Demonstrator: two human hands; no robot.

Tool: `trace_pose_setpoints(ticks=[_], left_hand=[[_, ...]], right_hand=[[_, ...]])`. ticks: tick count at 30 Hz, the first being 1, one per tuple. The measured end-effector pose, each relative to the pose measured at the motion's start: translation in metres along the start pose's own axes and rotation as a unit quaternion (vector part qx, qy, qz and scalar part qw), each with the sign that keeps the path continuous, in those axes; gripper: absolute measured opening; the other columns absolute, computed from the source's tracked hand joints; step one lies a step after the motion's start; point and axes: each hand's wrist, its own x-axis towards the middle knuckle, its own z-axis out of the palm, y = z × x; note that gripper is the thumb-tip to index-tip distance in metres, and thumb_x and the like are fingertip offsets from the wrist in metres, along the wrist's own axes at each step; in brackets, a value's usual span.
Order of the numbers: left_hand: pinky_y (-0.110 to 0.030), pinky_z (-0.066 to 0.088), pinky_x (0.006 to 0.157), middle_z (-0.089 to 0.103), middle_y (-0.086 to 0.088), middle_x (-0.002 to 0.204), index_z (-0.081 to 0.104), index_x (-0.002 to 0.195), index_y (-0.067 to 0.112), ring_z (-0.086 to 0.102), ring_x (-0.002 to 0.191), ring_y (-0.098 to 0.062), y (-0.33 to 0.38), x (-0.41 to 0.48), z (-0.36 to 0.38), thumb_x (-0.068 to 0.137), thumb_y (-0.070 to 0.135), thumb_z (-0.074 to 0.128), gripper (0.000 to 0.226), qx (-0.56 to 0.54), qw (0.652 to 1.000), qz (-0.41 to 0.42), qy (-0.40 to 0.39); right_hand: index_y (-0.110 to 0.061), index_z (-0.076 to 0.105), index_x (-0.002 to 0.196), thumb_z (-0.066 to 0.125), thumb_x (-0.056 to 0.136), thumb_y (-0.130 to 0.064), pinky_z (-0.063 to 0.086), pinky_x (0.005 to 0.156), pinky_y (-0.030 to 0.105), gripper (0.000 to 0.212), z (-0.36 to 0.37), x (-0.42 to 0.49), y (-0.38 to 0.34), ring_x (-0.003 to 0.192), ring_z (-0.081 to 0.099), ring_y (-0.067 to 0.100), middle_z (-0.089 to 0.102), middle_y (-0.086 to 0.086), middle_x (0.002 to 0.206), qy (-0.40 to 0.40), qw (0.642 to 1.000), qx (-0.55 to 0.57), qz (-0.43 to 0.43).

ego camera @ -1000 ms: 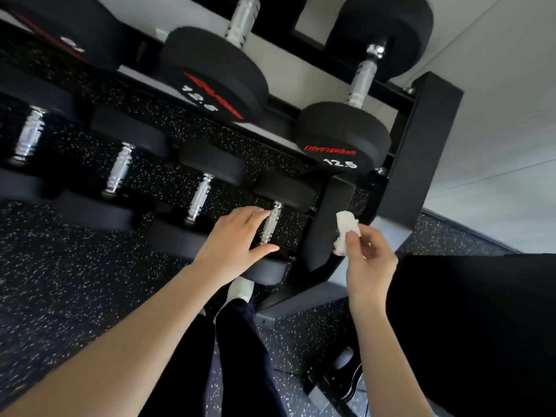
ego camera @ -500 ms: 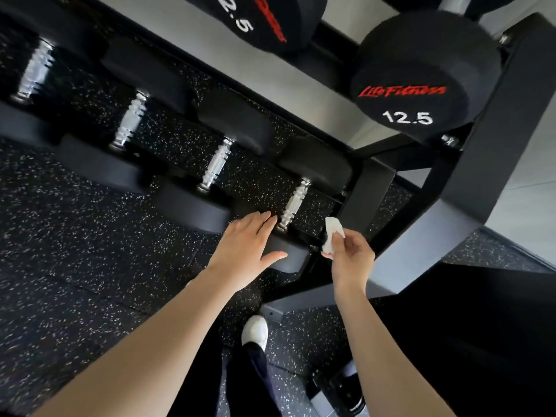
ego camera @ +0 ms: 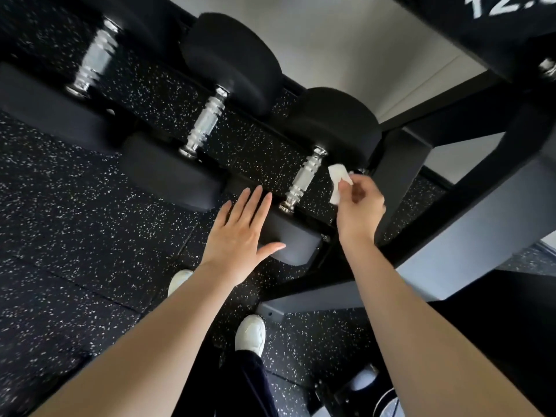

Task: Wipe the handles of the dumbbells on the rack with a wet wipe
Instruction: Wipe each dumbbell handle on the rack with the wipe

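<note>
Dumbbells (ego camera: 228, 55) with round black rubber heads and ribbed chrome handles lie side by side on the lowest tier of a black steel rack (ego camera: 400, 167), above a black rubber floor (ego camera: 75, 236) flecked with white. The rightmost dumbbell (ego camera: 334, 127) sits at the right end of that tier, hard by the rack's upright post. The left hand (ego camera: 240, 236) is spread flat, fingers straight, over the near head (ego camera: 298, 242) of this dumbbell, with the thumb stretched across its face; it grips nothing. The right hand (ego camera: 359, 209) pinches a small folded white wet wipe (ego camera: 338, 182) between thumb and fingertips. The wipe stands just beside the right side of the dumbbell's chrome handle (ego camera: 304, 179), close under the far head; whether it touches the metal cannot be told. Two white shoes (ego camera: 251, 335) stand on the floor below the rack's front edge, between the forearms.
</note>
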Motion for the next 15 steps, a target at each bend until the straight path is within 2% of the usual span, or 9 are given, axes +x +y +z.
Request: trace_pose_setpoints(ticks=[6, 12, 15], left_hand=[[-0.049, 0.038, 0.106, 0.027, -0.012, 0.156, 0.024, 0.151, 0.01, 0.034, 0.14, -0.028, -0.012, 0.005, 0.015, 0.087, 0.071, 0.023, 0.088, -0.023, 0.998, 0.036, 0.045], [-0.048, 0.036, 0.109, 0.027, -0.011, 0.157, 0.022, 0.151, 0.011, 0.03, 0.142, -0.028, -0.015, 0.006, 0.022, 0.089, 0.072, 0.019, 0.087, -0.034, 0.996, 0.042, 0.072], [-0.047, 0.038, 0.106, 0.027, -0.011, 0.156, 0.022, 0.151, 0.012, 0.03, 0.142, -0.028, -0.015, 0.006, 0.023, 0.088, 0.072, 0.02, 0.087, -0.042, 0.995, 0.04, 0.079]], right_hand=[[-0.016, 0.068, 0.096, 0.058, 0.087, -0.015, 0.048, 0.073, 0.023, 0.014, 0.049, 0.035, 0.006, 0.078, 0.06, 0.018, 0.064, 0.01, 0.095, 0.002, 0.998, -0.035, -0.051], [-0.016, 0.069, 0.098, 0.059, 0.086, -0.012, 0.05, 0.077, 0.028, 0.016, 0.078, 0.048, 0.009, 0.08, 0.062, 0.018, 0.067, 0.009, 0.094, 0.071, 0.997, -0.002, -0.034], [-0.017, 0.069, 0.098, 0.059, 0.085, -0.012, 0.05, 0.075, 0.028, 0.017, 0.078, 0.049, 0.015, 0.08, 0.061, 0.02, 0.067, 0.007, 0.092, 0.059, 0.997, -0.002, -0.047]])
